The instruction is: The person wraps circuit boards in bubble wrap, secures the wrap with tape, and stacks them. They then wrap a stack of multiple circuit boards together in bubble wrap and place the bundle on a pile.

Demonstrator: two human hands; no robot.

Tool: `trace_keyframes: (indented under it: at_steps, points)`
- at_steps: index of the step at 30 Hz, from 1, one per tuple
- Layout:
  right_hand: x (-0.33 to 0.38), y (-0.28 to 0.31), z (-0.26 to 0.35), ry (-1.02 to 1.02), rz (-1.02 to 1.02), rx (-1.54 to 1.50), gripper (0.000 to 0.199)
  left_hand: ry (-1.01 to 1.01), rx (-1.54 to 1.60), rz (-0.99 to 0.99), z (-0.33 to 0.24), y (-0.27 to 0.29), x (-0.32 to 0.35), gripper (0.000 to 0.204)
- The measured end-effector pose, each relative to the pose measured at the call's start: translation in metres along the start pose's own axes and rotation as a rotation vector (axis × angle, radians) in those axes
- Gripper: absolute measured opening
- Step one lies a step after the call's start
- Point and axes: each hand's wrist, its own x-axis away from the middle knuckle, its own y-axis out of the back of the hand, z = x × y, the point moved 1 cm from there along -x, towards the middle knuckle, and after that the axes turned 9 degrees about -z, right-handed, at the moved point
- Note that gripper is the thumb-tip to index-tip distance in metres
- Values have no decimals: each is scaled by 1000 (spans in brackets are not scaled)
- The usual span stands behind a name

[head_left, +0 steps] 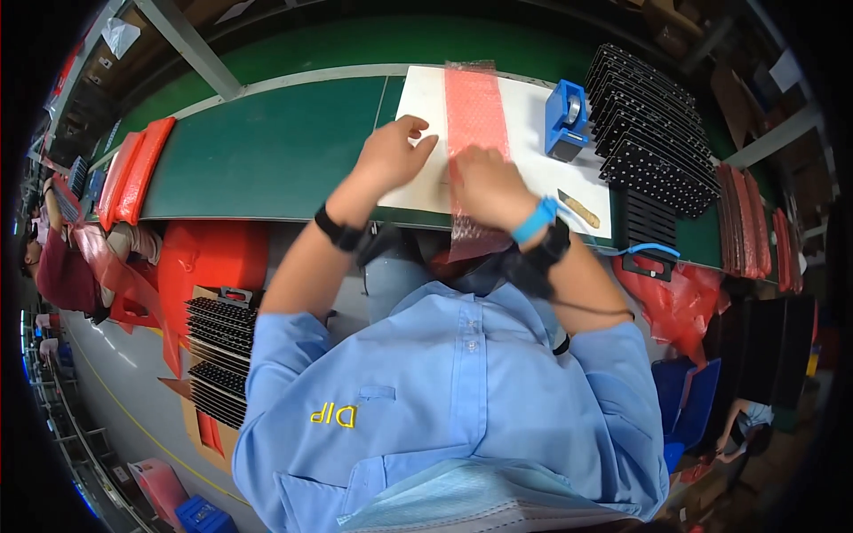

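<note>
A long strip of pink bubble wrap [477,108] lies across a white board [527,98] on the table, its near end hanging over the front edge. My right hand [490,188] is on the strip's near part, fingers curled and closed against it; the fingertips are partly hidden. To the left of the strip, my left hand [397,157] hovers with thumb and fingers apart, holding nothing. A blue tape dispenser [566,123] stands on the board's right side. In front of it lies a small knife [579,210] with a light brown handle.
Black dotted panels [657,169] stand in a row at right, beside pink wrapped packs [745,222]. More pink packs [142,173] lie on the green table's [275,147] left end. Below left, a carton holds black panels [219,346]. A co-worker [67,253] sits far left.
</note>
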Motion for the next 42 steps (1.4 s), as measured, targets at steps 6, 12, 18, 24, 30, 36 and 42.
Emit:
trace_keyframes:
  at_steps: [6,12,18,24,30,36,42]
  points:
    - [55,20,22,60,-202,-135,48,137,-300,425,-21,-53,-77,46]
    - [124,175,-30,-187,-238,-82,30,-100,-153,151,-13,-61,-66,27]
    - [162,277,-143,-579,-610,84,14,-156,-231,396,-28,-75,-93,49]
    - [130,218,-205,-296,-393,74,22,-171,-324,182,-17,-94,-96,62]
    - [123,222,-205,-119,-314,214,22,274,195,252,-24,-88,-87,58]
    - [132,269,-104,-356,-477,-66,9,628,886,453,-40,-57,-80,34]
    - [76,149,-45,-298,-308,-1245,6,405,1203,398,-83,-34,-44,33]
